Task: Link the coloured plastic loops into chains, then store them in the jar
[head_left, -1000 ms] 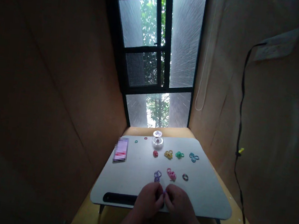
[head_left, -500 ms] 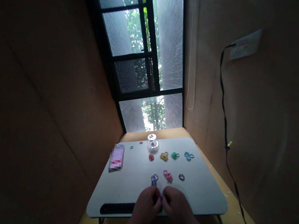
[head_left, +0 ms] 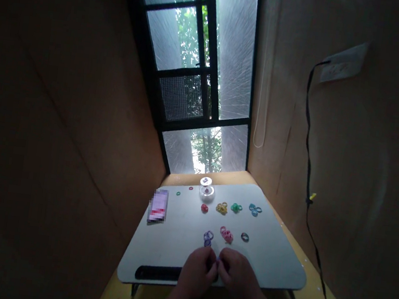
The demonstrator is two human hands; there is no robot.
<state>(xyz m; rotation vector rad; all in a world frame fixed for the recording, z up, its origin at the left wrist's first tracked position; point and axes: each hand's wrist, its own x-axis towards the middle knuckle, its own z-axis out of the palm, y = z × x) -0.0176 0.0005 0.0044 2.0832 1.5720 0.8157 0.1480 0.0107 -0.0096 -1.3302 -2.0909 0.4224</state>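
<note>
My left hand point(head_left: 199, 272) and my right hand point(head_left: 237, 273) meet at the near edge of the white folding table point(head_left: 169, 243). Both are closed, fingertips pinched together on a small purple band point(head_left: 218, 260) that is mostly hidden between them. Just beyond my left hand lies a cluster of purple bands point(head_left: 208, 238). Beyond my right hand are a heap of pink bands point(head_left: 227, 235) and a dark band point(head_left: 244, 237). Farther back sit red bands point(head_left: 204, 208), yellow bands point(head_left: 222, 208), green bands point(head_left: 236, 207) and blue bands point(head_left: 255, 209) in separate small groups.
A clear round container point(head_left: 207, 192) with a white top stands at the back. One green ring point(head_left: 178, 193) and one red ring point(head_left: 191, 188) lie left of it. A blurred phone-like object point(head_left: 158, 206) rests at left. A black slot point(head_left: 157, 273) runs along the near edge; a black cable point(head_left: 309, 158) hangs at right.
The view has shifted slightly, so the table and window sit a little differently in it. Both hands stay pinched together in nearly the same place over the near edge.
</note>
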